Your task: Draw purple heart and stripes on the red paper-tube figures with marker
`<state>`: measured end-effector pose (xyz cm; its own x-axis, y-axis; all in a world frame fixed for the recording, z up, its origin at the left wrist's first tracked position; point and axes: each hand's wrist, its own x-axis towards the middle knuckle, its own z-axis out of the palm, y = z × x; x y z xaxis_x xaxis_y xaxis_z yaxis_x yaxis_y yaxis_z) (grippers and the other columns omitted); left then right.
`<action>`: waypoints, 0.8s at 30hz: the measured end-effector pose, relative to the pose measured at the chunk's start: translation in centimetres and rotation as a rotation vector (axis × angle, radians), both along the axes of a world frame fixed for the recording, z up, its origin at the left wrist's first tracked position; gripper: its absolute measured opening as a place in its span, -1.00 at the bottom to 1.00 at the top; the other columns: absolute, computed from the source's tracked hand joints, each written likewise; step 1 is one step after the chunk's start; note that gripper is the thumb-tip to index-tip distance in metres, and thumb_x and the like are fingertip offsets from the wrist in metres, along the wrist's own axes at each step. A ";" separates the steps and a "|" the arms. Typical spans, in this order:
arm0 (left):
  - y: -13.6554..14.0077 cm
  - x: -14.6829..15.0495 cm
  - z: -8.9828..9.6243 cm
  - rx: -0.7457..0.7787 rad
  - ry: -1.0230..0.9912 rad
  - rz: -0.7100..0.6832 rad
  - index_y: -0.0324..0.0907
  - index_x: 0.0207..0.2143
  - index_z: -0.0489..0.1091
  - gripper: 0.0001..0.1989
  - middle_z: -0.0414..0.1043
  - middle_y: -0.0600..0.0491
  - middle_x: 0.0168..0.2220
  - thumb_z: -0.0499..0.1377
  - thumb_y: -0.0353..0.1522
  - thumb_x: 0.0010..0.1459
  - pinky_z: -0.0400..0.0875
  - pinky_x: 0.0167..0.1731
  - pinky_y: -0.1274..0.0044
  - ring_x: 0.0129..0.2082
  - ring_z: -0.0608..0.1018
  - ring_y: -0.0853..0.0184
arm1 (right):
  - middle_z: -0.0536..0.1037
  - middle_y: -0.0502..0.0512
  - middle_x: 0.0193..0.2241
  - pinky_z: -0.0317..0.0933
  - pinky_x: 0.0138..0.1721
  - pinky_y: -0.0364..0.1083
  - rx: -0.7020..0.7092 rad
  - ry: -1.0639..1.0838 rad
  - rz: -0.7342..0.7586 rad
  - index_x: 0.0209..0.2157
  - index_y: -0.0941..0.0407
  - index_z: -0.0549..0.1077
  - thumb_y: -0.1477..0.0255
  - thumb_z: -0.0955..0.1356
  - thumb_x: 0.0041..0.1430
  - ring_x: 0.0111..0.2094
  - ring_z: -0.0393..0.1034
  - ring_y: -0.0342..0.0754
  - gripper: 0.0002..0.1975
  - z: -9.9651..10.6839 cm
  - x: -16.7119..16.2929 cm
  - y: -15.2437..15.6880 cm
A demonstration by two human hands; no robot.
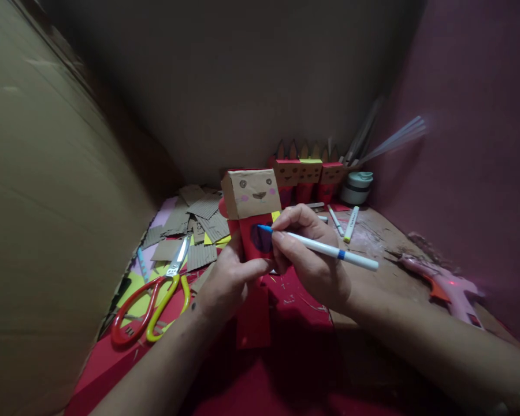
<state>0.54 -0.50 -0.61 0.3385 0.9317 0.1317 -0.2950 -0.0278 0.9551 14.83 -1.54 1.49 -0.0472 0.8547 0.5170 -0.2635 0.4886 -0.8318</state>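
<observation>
My left hand [231, 271] is wrapped round the red lower body of a cardboard puppet [255, 199], holding it upright. The puppet has a tan box head with drawn eyes, a nose and pink cheeks. A dark purple-blue patch [259, 240] is on its red front. Between the fingers of my right hand [307, 248] is a white marker [329, 248] with a blue band, its blue tip at the dark patch. Whether the tip touches the surface is hard to tell. Part of the puppet's right side is hidden behind my right fingers.
Scissors [169, 289] with red and yellow handles lie left, by cardboard scraps [205, 208]. Several similar puppets [309, 173] stand at the back beside a pale-green lidded container [357, 188]. A highlighter-like marker [351, 224] and a pink glue gun [442, 283] lie right. Walls enclose the sides.
</observation>
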 end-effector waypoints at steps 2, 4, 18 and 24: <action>0.0 0.1 0.0 -0.007 -0.004 -0.001 -0.15 -0.07 0.49 -0.55 0.58 0.09 -0.26 0.29 -0.54 -0.08 0.47 -0.22 0.54 -0.23 0.59 0.29 | 0.38 -0.19 -0.65 0.12 -0.62 -0.16 -0.010 -0.015 -0.014 -0.37 0.06 0.38 0.49 0.37 0.11 -0.67 0.23 -0.20 -0.93 0.0 0.0 0.0; 0.0 0.1 0.0 -0.010 -0.016 -0.008 -0.14 -0.07 0.49 -0.55 0.58 0.10 -0.26 0.30 -0.54 -0.08 0.47 -0.22 0.54 -0.23 0.59 0.29 | 0.38 -0.18 -0.64 0.13 -0.61 -0.15 -0.016 -0.027 -0.028 -0.38 0.06 0.38 0.50 0.36 0.09 -0.66 0.24 -0.19 -0.93 -0.1 0.0 0.1; 0.0 -0.1 0.2 0.030 0.004 -0.015 -0.15 -0.09 0.51 -0.60 0.56 0.11 -0.30 0.29 -0.54 -0.04 0.46 -0.24 0.55 -0.31 0.55 0.35 | 0.35 -0.20 -0.64 0.09 -0.63 -0.17 0.001 0.012 0.025 -0.36 0.05 0.36 0.46 0.38 0.18 -0.67 0.23 -0.21 -0.91 -0.6 0.0 0.2; 0.0 -0.2 0.4 0.007 0.004 -0.012 -0.14 -0.12 0.51 -0.59 0.54 0.13 -0.30 0.30 -0.54 -0.08 0.47 -0.21 0.55 -0.34 0.52 0.38 | 0.37 -0.18 -0.62 0.12 -0.60 -0.16 0.005 -0.025 -0.019 -0.38 0.05 0.36 0.54 0.36 0.12 -0.65 0.25 -0.20 -0.89 -0.5 0.1 0.2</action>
<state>0.39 -0.49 -0.21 0.3505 0.9265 0.1373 -0.2919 -0.0312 0.9559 14.90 -1.38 0.94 -0.0435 0.8530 0.5201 -0.2334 0.4975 -0.8355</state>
